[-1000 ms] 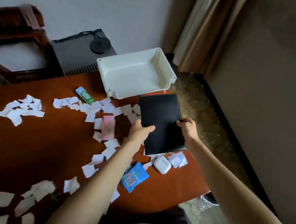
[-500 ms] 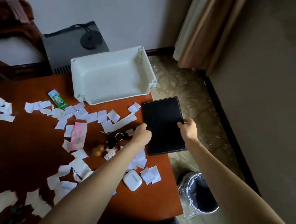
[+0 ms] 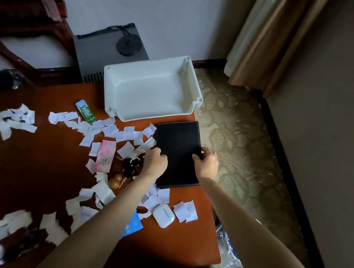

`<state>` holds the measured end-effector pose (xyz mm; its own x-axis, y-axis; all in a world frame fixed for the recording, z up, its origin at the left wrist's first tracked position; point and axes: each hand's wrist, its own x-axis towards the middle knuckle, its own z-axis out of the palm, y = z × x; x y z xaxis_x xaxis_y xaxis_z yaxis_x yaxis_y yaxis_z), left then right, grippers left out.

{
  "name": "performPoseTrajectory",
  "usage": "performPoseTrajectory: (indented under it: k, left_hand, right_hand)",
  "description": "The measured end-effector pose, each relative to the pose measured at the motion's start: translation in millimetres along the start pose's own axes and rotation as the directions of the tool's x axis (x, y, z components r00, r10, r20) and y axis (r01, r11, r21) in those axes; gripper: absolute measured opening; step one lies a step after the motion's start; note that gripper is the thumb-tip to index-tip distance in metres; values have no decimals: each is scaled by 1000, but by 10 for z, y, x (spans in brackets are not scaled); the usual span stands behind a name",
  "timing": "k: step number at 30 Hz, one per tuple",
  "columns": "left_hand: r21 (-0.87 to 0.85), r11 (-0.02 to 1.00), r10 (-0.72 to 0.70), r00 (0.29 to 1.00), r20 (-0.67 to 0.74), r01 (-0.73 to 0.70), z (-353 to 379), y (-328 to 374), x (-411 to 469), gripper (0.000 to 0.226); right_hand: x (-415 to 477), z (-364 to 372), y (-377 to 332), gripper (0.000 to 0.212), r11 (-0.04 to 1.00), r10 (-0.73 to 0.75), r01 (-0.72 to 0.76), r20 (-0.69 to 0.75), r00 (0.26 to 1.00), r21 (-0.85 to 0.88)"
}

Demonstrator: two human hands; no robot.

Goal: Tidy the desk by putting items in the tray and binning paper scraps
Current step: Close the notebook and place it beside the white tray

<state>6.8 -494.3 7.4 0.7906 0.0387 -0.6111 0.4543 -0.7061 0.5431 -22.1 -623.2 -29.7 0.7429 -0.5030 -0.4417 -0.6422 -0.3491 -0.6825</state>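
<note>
The black notebook looks stiff-covered, flat and fairly light, its leather-like face probably a little slick; the long side edges near the middle seem the soundest hold, keeping it level; the left grip pinches its left edge, fingers curled onto the cover; the right grip clasps the opposite edge, thumb on top; the notebook thus lies between both grips at the desk edge, lifted or resting I cannot tell; the white tray stands just beyond the grips; paper scraps spread left of them
</note>
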Motion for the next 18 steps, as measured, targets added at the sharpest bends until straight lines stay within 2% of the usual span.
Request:
performPoseTrajectory:
  k: [6, 13, 18]
  left_hand:
    - [-10, 1000, -21, 999, -45, 21, -108, -155, -20, 40]
    - [8, 1000, -25, 997, -76, 26, -91, -223, -66, 41]
    - [53, 998, 45, 997, -69, -41, -129, -249, -97, 42]
  right_hand:
    - [-88, 152, -60, 43, 996, -68, 70, 46, 997, -54]
    - [-110, 222, -57, 41, 992, -83, 87, 44, 996, -91]
    - [-149, 194, -82, 42, 984, -82, 89, 50, 995, -157]
